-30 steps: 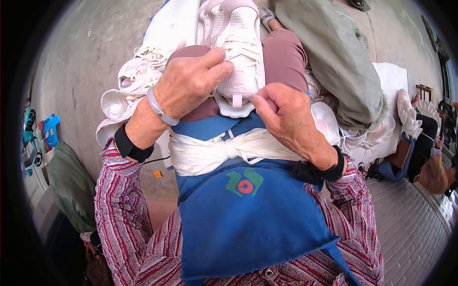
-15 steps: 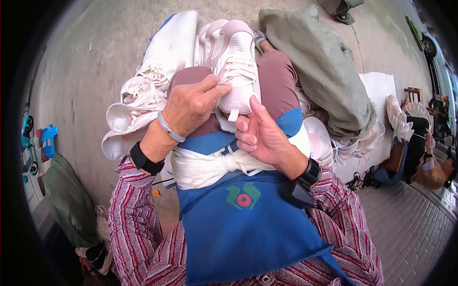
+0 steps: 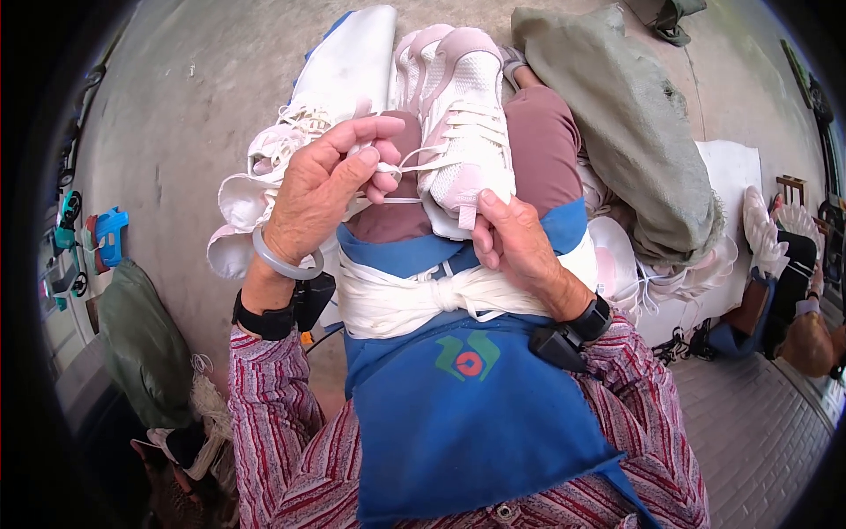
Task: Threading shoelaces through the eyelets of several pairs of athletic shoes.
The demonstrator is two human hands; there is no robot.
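L hand (image 3: pixel 339 176) moved left, lace (image 3: pixel 432 164) pinched; R hand (image 3: pixel 515 242) grips shoe (image 3: pixel 471 84) nr tab (image 3: pixel 467 217). Uneven tug cd skew lace.

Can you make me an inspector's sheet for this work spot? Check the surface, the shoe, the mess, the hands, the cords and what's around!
Surface: the person's lap, with mauve trousers and a blue apron.
Job's things: one pink-and-white shoe, toe pointing away; its white lace runs to the left.
Clutter: white lace bundle across the apron; more shoes at left.
Hands: left hand pinches the lace; right hand grips the shoe's near end.
Cords: thin dark cord near the left wrist.
Surroundings: concrete floor, grey-green sack.
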